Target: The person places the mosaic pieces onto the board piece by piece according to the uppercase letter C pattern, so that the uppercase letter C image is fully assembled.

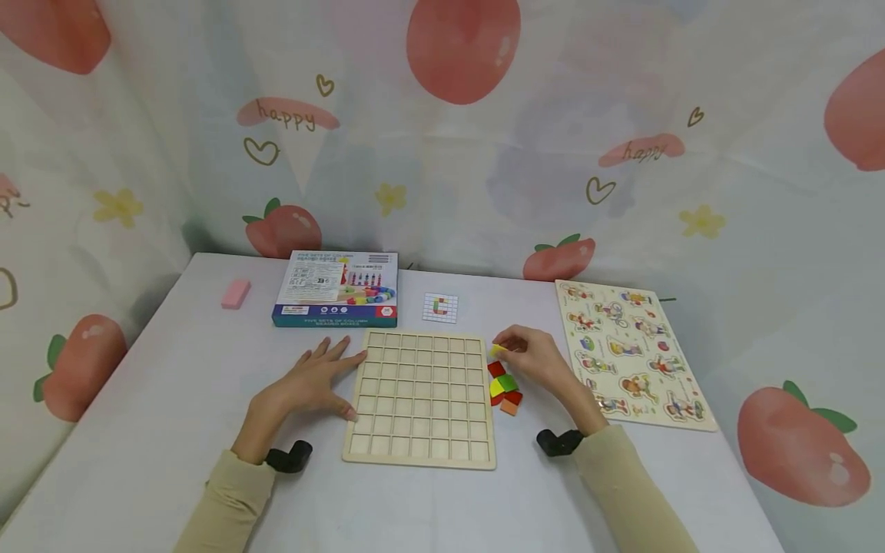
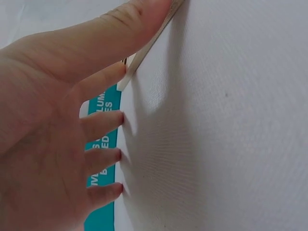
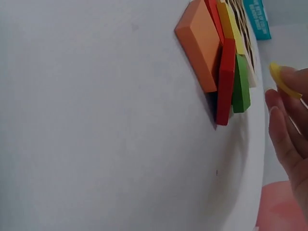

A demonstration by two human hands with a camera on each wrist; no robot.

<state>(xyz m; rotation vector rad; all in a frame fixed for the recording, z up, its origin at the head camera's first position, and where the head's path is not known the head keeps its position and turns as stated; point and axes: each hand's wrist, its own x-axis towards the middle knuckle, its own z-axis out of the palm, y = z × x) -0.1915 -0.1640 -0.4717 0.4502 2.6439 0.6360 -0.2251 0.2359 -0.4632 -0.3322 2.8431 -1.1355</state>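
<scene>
A wooden grid board (image 1: 423, 398) with square cells lies flat on the table. My left hand (image 1: 309, 384) is spread at its left side, thumb and index finger touching the edge; the left wrist view shows the thumb (image 2: 115, 33) against the board's rim. Beyond the board's right edge, my right hand (image 1: 535, 359) pinches a thin yellow piece (image 3: 283, 83) between thumb and fingers. Just below that hand lies a small pile of coloured blocks: red (image 1: 496, 369), green (image 1: 508, 382), yellow (image 1: 497, 388) and an orange block (image 3: 199, 45). Some blocks overlap, partly hiding others.
A boxed bead set (image 1: 335, 288) stands behind the board, beside a small pattern card (image 1: 439, 307) with a coloured figure on a grid. At far left is a pink block (image 1: 236, 293). A wooden picture puzzle (image 1: 632, 349) lies at right. A printed curtain hangs behind the table.
</scene>
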